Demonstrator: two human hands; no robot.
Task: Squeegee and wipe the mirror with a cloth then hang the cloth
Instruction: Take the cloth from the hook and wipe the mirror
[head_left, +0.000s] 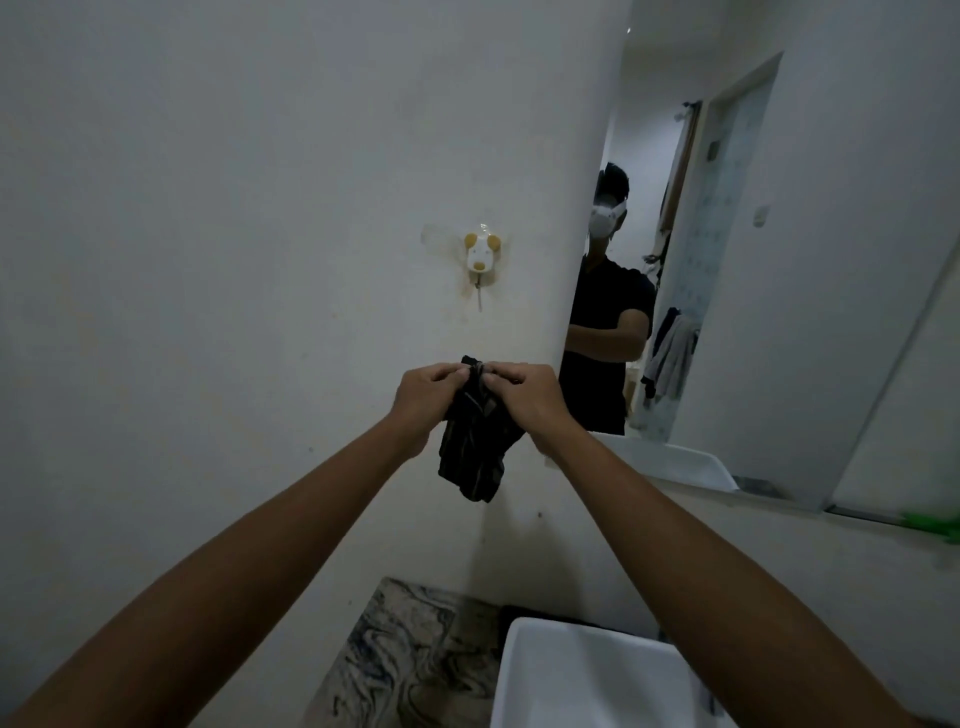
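Observation:
A dark crumpled cloth (475, 447) hangs in front of the white wall, pinched at its top edge by both hands. My left hand (423, 397) grips it from the left and my right hand (522, 397) from the right, fingertips nearly touching. Above them a white dog-shaped wall hook (482, 254) with a small metal hook below it is stuck to the wall; nothing hangs on it. The mirror (753, 260) fills the right side and shows a person's reflection in a dark shirt.
A white sink (587, 675) sits at the bottom, beside a marbled countertop (410, 649). A green object (935, 525) lies on the ledge under the mirror at the far right. The wall to the left is bare.

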